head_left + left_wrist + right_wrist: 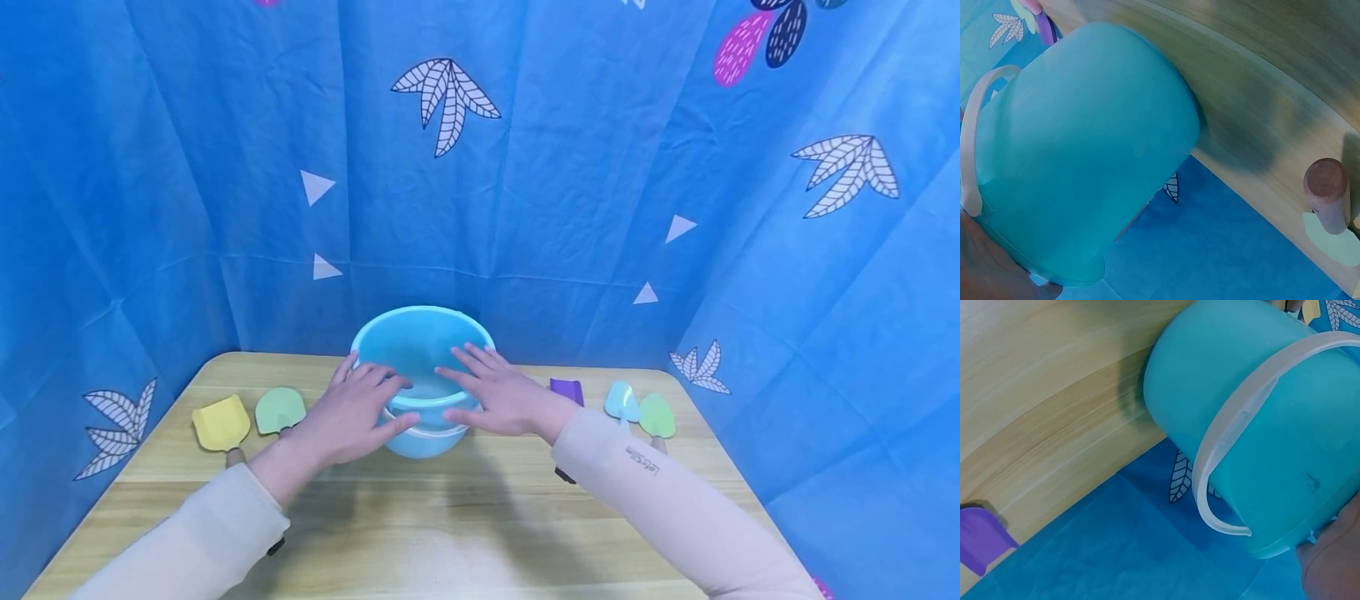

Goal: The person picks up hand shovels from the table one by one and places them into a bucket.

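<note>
A turquoise bucket (423, 447) stands on the table close to its far edge. Its pale handle (1235, 419) hangs down along the front, as both wrist views show. At the bucket's left rim is my left hand (356, 417), fingers reaching over the edge and thumb stretched out in front. My right hand (498, 392) lies over the right rim with fingers spread and fairly straight. Both hands are at the rim; how firmly they touch it is not clear. In the left wrist view only part of the left hand (991, 265) appears, beside the rim.
Left of the bucket lie a yellow toy shovel (221, 423) and a light green one (281, 408). To the right are a purple shovel (567, 390), a light blue one (622, 402) and a green one (657, 415). A blue patterned curtain (585, 208) surrounds the wooden table (420, 533).
</note>
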`<move>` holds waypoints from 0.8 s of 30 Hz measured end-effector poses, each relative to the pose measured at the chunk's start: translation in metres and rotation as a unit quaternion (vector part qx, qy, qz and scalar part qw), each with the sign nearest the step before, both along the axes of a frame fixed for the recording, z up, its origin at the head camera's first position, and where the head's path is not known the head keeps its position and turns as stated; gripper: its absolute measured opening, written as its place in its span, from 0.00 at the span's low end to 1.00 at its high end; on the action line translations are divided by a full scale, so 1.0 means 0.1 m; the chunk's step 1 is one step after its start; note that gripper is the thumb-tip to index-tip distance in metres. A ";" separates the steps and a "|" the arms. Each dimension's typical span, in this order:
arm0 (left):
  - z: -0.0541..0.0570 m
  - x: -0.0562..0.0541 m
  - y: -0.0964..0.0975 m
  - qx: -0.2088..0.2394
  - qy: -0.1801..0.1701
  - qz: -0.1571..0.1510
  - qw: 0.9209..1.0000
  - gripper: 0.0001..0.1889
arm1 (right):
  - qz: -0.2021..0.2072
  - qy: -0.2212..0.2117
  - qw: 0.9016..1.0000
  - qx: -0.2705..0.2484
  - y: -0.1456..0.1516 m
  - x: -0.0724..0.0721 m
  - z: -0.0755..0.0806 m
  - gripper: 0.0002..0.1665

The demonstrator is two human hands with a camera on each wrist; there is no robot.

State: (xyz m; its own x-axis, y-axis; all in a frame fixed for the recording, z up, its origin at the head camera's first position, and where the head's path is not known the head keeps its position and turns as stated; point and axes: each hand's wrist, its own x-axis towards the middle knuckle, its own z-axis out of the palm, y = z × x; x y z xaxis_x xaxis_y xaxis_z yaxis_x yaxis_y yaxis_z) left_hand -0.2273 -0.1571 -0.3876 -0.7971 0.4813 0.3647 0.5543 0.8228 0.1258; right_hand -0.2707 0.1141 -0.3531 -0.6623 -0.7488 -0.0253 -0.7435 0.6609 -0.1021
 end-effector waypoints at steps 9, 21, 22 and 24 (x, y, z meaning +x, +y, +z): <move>-0.02 -0.01 0.00 -0.004 -0.003 0.006 1.000 0.30 | 0.005 0.009 1.000 -0.005 -0.06 -0.03 -0.03 0.43; -0.02 -0.02 0.01 0.002 -0.007 0.007 1.000 0.29 | 0.033 0.059 0.998 0.003 -0.10 -0.03 -0.07 0.35; -0.02 -0.02 0.00 0.003 -0.006 0.007 1.000 0.29 | 0.036 0.066 0.997 0.004 -0.10 -0.03 -0.07 0.34; -0.02 -0.02 0.00 0.004 -0.002 0.006 1.000 0.28 | 0.039 0.073 0.997 0.005 -0.10 -0.03 -0.08 0.31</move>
